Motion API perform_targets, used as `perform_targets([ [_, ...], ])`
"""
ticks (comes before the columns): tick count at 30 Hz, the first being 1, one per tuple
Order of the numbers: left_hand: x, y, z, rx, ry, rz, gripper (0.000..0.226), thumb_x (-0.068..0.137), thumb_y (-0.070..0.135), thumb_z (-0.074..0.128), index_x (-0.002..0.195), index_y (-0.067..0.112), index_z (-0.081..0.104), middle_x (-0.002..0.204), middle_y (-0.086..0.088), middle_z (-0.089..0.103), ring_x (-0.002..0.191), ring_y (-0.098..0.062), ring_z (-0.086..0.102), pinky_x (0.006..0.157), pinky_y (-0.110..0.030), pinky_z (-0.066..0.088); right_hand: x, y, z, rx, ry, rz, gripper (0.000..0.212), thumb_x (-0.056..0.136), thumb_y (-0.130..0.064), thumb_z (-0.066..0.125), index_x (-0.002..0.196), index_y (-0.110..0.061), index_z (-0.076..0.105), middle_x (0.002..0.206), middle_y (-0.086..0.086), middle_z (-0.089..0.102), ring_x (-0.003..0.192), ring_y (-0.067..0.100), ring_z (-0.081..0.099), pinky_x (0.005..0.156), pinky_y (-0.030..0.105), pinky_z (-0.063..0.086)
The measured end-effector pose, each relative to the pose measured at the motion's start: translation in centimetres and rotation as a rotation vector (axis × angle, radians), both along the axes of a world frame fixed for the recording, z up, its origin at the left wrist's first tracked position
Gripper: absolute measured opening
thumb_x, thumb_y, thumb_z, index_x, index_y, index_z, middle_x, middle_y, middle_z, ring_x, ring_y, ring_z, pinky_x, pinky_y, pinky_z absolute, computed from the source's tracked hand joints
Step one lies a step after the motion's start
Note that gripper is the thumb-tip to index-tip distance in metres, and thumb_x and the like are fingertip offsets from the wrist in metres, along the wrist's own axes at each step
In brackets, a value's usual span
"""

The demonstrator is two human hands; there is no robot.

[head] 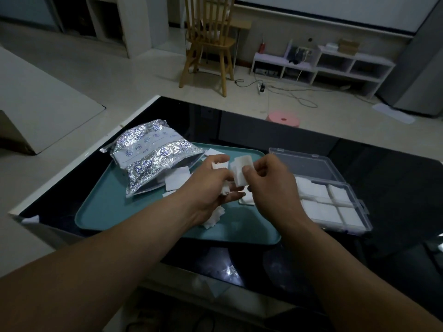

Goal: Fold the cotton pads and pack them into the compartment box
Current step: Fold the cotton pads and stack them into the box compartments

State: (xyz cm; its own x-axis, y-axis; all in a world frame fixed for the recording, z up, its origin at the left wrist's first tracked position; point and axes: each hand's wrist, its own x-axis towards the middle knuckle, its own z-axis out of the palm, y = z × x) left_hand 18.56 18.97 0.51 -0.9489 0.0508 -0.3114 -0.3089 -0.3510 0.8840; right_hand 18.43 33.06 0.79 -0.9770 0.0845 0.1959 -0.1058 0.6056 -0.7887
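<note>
dim, bluish, wide-angle edge distortion

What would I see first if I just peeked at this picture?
Probably the left hand and right hand in the middle, holding white cotton pads above the teal tray. Next comes the crinkly silver bag lying on the far left part of the tray, with loose pads beside it. Right of the tray sits the open clear compartment box, already holding white pads.

Crinkled shiny foil bag (pixel 153 156); clear plastic box (pixel 318 188); glossy black table (pixel 383 178)
</note>
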Motion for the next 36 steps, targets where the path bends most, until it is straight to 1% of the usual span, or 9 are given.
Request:
perform_targets([
  [2,0.2,0.1,-0.1,0.01,0.021,0.016,0.043,0.101,0.002,0.05,0.134,0.03,0.05,0.117,-0.015,0.071,0.1,-0.032,0.076,0.073,-0.036,0.063,0.2,0.0,0.1,0.037,0.038,0.002,0.016,0.101,-0.031,0.063,0.089,-0.024,0.056,0.081,-0.004,0.066,0.074,0.013,0.066,0.067,0.04,0.056],
  [5,0.4,0.5,-0.1,0.038,0.043,-0.013,0.029,0.104,0.021,0.058,0.132,0.026,0.055,0.104,-0.005,0.075,0.088,-0.019,0.075,0.072,-0.036,0.062,0.9,-0.4,0.2,0.216,0.129,0.068,0.016,0.101,-0.035,0.06,0.09,-0.025,0.054,0.078,-0.006,0.064,0.069,0.013,0.062,0.062,0.039,0.053],
  [8,0.3,0.5,-0.1,0.052,0.052,-0.062,0.026,0.103,0.033,0.06,0.125,0.018,0.058,0.101,-0.002,0.075,0.085,-0.012,0.072,0.067,-0.03,0.056,1.5,-0.9,0.5,0.294,0.13,0.205,0.017,0.099,-0.043,0.058,0.097,-0.026,0.056,0.084,-0.011,0.064,0.076,0.01,0.062,0.069,0.042,0.055],
  [11,-0.1,-0.6,0.4,0.136,-0.047,-0.057,0.033,0.103,0.034,0.058,0.128,0.013,0.063,0.117,-0.013,0.073,0.092,-0.021,0.072,0.067,-0.033,0.059,1.4,0.2,1.5,0.211,0.136,0.314,0.029,0.09,-0.048,0.07,0.11,-0.029,0.059,0.103,-0.017,0.063,0.098,0.005,0.058,0.086,0.035,0.052],
  [15,0.3,-1.6,0.9,0.24,-0.129,-0.196,0.034,0.103,0.039,0.057,0.123,0.015,0.069,0.112,-0.014,0.07,0.085,-0.021,0.071,0.071,-0.036,0.063,1.1,1.9,2.2,0.254,0.057,0.436,0.049,0.081,-0.053,0.081,0.118,-0.031,0.055,0.122,-0.018,0.056,0.114,0.002,0.053,0.094,0.025,0.048],
  [18,0.6,-1.3,0.9,0.287,-0.123,-0.284,0.03,0.105,0.036,0.052,0.12,0.015,0.069,0.105,-0.013,0.071,0.077,-0.019,0.071,0.067,-0.03,0.062,1.3,1.9,2.1,0.196,-0.022,0.496,0.05,0.08,-0.044,0.086,0.113,-0.025,0.053,0.121,-0.022,0.056,0.104,-0.007,0.056,0.081,0.008,0.046],
  [22,0.5,-1.6,0.8,0.324,-0.145,-0.23,0.031,0.105,0.015,0.044,0.126,0.005,0.064,0.104,-0.02,0.072,0.075,-0.022,0.072,0.063,-0.031,0.061,1.4,2.1,2.2,0.177,-0.022,0.465,0.05,0.082,-0.045,0.084,0.114,-0.03,0.049,0.137,-0.022,0.048,0.112,-0.008,0.046,0.085,-0.004,0.033],
  [33,0.3,-0.7,0.4,0.155,-0.035,-0.04,0.035,0.099,-0.001,0.041,0.126,0.008,0.061,0.109,-0.02,0.073,0.091,-0.026,0.074,0.07,-0.039,0.063,0.9,0.5,0.3,0.262,0.187,0.214,0.014,0.092,-0.028,0.07,0.085,-0.023,0.059,0.095,-0.01,0.055,0.093,0.009,0.05,0.077,0.016,0.038],
  [36,0.2,-0.6,0.1,0.144,-0.036,-0.032,0.03,0.106,0.01,0.04,0.129,0.01,0.06,0.105,-0.015,0.072,0.082,-0.024,0.075,0.065,-0.037,0.061,0.9,0.0,0.1,0.362,0.277,0.262,0.017,0.087,-0.025,0.07,0.08,-0.019,0.056,0.091,-0.004,0.055,0.091,0.018,0.05,0.08,0.038,0.048],
])
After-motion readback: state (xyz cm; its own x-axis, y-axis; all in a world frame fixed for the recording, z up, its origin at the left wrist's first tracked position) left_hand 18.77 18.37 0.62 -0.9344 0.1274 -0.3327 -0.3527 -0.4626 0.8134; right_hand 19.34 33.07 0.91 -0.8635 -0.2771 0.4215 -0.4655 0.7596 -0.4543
